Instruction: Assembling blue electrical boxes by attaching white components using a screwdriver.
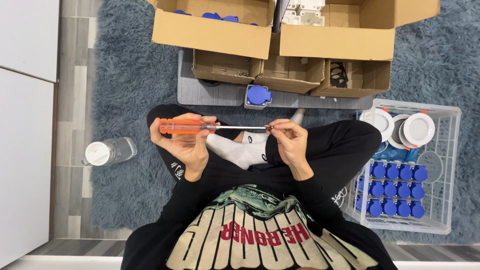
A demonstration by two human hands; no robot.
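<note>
My left hand [187, 142] grips the orange handle of a screwdriver [200, 126], which lies level across my lap with its metal shaft pointing right. The fingertips of my right hand [291, 140] pinch the tip of the shaft; whether a small screw sits there is too small to tell. Both hands hover above my crossed legs in black trousers and white socks. A white box with a blue round socket cover [258, 95] stands just ahead of my feet on a grey mat [210, 93].
Several open cardboard boxes [215, 32] line the far side, some with blue and white parts. A clear crate [440, 165] at my right holds several blue-capped sockets and white round fittings. A plastic bottle [109, 151] lies on the blue-grey rug at left.
</note>
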